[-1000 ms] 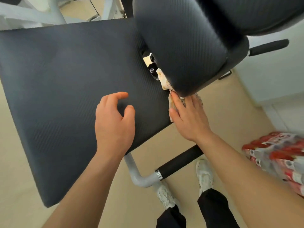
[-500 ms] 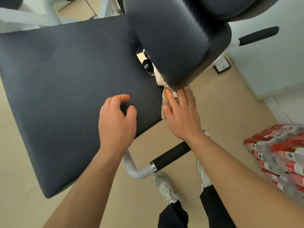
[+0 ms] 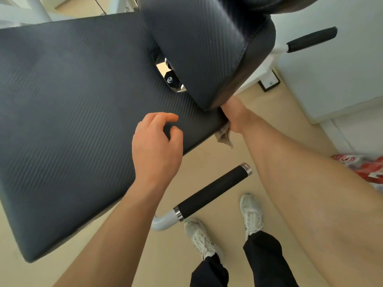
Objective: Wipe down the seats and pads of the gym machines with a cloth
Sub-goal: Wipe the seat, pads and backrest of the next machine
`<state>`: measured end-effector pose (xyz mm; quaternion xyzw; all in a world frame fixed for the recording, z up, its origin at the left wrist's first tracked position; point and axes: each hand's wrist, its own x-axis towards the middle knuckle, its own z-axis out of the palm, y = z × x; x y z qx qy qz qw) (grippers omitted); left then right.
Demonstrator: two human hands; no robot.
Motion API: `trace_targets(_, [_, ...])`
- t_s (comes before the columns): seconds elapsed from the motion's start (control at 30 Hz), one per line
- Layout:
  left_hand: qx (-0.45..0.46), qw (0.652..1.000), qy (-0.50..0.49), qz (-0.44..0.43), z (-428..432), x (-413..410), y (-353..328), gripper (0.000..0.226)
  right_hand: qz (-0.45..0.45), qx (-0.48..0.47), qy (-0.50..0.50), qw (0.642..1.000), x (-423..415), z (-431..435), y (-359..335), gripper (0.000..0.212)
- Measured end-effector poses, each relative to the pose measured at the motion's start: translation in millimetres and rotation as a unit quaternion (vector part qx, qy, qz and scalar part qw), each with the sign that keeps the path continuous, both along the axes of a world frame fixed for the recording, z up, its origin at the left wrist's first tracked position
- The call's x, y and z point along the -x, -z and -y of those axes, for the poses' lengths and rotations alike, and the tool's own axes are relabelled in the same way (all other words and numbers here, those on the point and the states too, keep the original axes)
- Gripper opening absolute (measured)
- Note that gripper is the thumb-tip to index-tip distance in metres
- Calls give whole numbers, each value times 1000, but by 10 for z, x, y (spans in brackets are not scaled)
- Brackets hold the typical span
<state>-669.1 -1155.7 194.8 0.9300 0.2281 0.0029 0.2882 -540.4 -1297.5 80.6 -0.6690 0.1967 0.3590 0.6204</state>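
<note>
Fingers (image 3: 165,117) of the left hand (image 3: 154,148) are loosely curled and released, grasping nothing. They are positioned over the near right area of the dark textured seat pad (image 3: 72,121), which fills the left side of the view. Contact with the pad surface cannot be confirmed.

Right of the seat pad's far edge, a metal bracket (image 3: 170,80) with a bolt sits below the upper pad (image 3: 199,48), which overhangs the seat pad's right corner.

The right hand (image 3: 235,114) reaches under the lower edge of the upper pad. Its fingers are hidden there, so their state cannot be determined. The cloth (image 3: 224,136) hangs from beneath this hand, just beside the seat pad's right edge.

Below, a black grip handle (image 3: 213,193) projects over the beige floor (image 3: 207,162), above two white shoes (image 3: 251,214). A red-and-white package (image 3: 364,170) lies at the far right.
</note>
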Motion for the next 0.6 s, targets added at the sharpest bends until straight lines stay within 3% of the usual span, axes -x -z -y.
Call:
trace_targets(0.33, [16,1000,-8,-3,85,-54,35,27,-65,-99,101,988,558,193,-15,25])
trace_targets(0.5, [15,1000,-5,-3,2,-61,-33,27,-44,-20,98,994,178,-54,-255,9])
trace_targets(0.6, [20,1000,-20,5,-69,-46,-84,27,-62,-19,118,991,176,-97,-268,22])
